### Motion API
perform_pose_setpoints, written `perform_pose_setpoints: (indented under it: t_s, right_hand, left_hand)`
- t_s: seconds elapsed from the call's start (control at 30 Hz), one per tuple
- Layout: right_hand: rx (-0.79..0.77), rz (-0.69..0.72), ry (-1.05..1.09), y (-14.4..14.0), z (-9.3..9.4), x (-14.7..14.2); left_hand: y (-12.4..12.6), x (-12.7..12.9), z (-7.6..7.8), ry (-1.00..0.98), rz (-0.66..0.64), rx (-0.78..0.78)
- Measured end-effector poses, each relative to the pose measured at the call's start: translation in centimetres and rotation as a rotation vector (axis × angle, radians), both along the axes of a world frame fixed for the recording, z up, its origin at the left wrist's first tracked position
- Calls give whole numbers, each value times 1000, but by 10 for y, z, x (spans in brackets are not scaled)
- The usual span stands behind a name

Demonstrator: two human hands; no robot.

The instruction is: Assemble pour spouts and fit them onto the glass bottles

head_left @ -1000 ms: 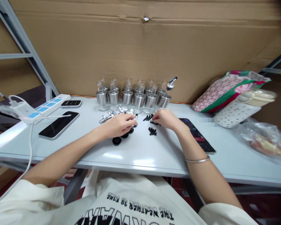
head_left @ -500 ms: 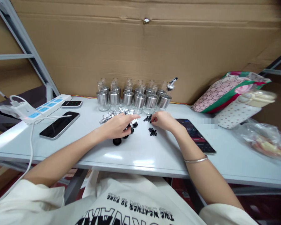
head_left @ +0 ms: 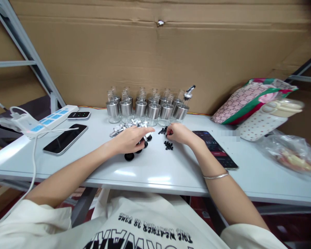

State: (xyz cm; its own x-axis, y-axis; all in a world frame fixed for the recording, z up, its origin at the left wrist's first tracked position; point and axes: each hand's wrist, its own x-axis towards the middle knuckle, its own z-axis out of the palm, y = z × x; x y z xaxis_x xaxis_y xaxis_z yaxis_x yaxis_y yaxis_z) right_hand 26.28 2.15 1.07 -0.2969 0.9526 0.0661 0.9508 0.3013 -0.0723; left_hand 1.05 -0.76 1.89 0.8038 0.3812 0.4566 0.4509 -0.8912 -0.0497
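Observation:
My left hand [head_left: 131, 140] is closed around a silver pourer spout [head_left: 145, 138], its index finger stretched out to the right. Much of the spout is hidden by the fingers. Round black stoppers [head_left: 129, 157] lie under and in front of this hand. Behind it is a heap of silver spouts [head_left: 119, 129]. My right hand [head_left: 178, 133] has its fingertips pinched together at a small group of black levers [head_left: 161, 131]; whatever is between the tips is hidden. Just in front of it lies a pile of small black caps [head_left: 168, 145].
Glass bottles with steel sleeves [head_left: 153, 111] stand in rows at the back, one topped with a pourer [head_left: 189, 91]. Phones [head_left: 66, 139] [head_left: 217, 150] lie on both sides. A power strip [head_left: 52, 119] is left; a patterned bag [head_left: 251, 100], dotted flask [head_left: 264, 122] and plastic bag [head_left: 295, 155] are right.
Both hands stay almost in place, with the right fingertips still at the black levers. The whole view shifts very slightly, and the phone's timer has advanced one second.

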Motion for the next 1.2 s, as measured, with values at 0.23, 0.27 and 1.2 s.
perform_pose_setpoints:
  t_s: [0.23, 0.27, 1.2]
  right_hand:
    - [45, 107, 282, -7, 10, -10]
    - [45, 128, 378, -8, 12, -12]
    - [-353, 235, 1244, -33, 20, -47]
  left_hand:
    - [1, 0, 0, -7, 39, -43]
    - [1, 0, -1, -17, 41, -51]
    - [1, 0, -2, -47, -4, -85]
